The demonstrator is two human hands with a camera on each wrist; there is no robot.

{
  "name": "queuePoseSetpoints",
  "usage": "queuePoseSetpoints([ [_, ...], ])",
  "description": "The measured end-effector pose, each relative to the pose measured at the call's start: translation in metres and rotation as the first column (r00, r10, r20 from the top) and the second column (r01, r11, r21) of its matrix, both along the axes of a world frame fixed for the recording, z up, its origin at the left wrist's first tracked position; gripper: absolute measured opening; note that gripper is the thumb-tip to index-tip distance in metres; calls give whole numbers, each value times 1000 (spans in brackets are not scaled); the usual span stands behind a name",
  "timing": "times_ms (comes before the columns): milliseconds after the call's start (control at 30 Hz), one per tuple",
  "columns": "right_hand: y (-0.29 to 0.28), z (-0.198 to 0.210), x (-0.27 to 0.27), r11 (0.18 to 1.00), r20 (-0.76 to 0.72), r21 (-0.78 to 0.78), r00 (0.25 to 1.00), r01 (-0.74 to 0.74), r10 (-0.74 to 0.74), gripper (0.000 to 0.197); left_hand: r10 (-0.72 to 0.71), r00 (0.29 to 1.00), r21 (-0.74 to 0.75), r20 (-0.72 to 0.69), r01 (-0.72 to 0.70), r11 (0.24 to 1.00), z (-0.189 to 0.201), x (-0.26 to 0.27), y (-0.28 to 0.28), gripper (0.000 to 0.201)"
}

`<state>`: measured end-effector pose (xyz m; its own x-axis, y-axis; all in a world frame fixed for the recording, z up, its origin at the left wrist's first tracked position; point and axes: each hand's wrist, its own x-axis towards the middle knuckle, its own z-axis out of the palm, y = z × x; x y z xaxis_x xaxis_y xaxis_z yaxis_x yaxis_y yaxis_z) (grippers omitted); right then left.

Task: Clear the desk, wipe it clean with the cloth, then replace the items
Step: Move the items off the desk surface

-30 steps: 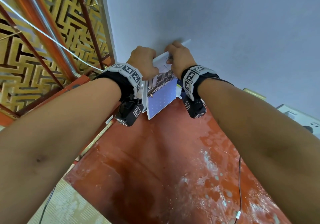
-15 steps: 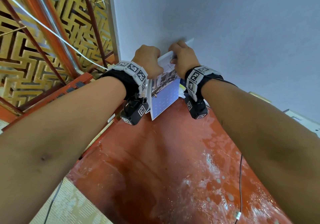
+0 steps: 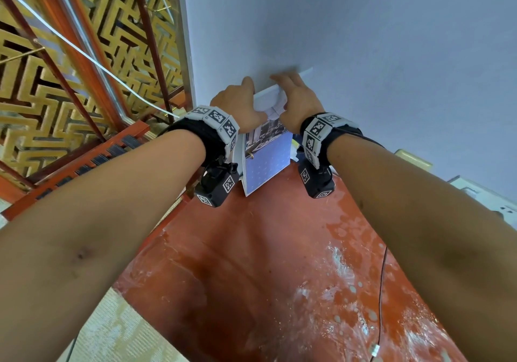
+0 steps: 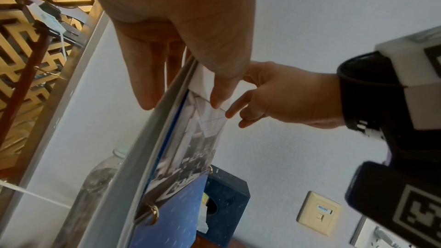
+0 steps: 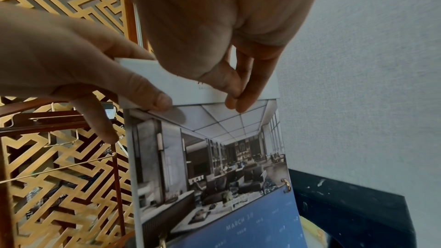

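A wall calendar (image 3: 265,163) with a grey interior photo and a blue date page hangs upright against the pale wall, above the back of the wet red desk (image 3: 265,277). My left hand (image 3: 237,104) grips its top left corner, thumb on the front and fingers behind. My right hand (image 3: 293,96) pinches the white top strip between thumb and fingers. The left wrist view shows the calendar (image 4: 181,205) edge-on, with the left hand (image 4: 183,99) and the right hand (image 4: 274,97) at its top. The right wrist view shows the calendar (image 5: 214,167), the right hand (image 5: 236,97) and the left hand (image 5: 95,82).
A dark tissue box (image 4: 226,195) stands on the desk behind the calendar's lower edge, and a glass bottle (image 4: 100,173) stands to its left. A wall socket (image 4: 318,212) sits to the right. A gold lattice screen (image 3: 56,54) borders the desk's left side. A thin cable (image 3: 382,291) crosses the desk.
Both hands have shifted slightly along the calendar's top edge, and the right fingers now reach further over it towards the wall. The calendar stays against the wall.
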<state>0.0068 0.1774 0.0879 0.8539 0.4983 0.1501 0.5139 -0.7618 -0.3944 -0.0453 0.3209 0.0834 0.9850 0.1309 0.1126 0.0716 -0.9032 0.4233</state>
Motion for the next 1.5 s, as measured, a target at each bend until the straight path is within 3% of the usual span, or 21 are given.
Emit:
queuePoseSetpoints([
  [400, -15, 8, -49, 992, -22, -5, 992, 128, -128, 75, -59, 998, -100, -20, 57, 993, 7, -25, 7, 59],
  [567, -12, 22, -77, 989, -45, -11, 988, 146, -146, 75, 3, 1000, -80, -31, -6, 997, 18, -44, 12, 64],
  [767, 11, 27, -110, 997, -44, -10, 996, 77, -77, 60, 72, 996, -50, -50, -74, 996, 27, -85, 19, 57],
  [967, 40, 6, -151, 998, -114, -52, 992, 41, -47, 52, 104, 989, -24, -108, -108, 994, 15, -136, 39, 52],
  [1167, 88, -19, -192, 994, -197, -79, 979, -71, 54, 46, 160, 967, -34, -196, -170, 985, -8, -191, 81, 28],
  [1267, 115, -37, -202, 992, -223, -80, 972, -95, 75, 46, 223, 939, -45, -262, -243, 969, -20, -211, 109, 27],
  [1500, 204, -92, -183, 987, -299, -102, 950, -120, 85, 39, 246, 917, -91, -315, -287, 954, -64, -199, 201, 34],
])
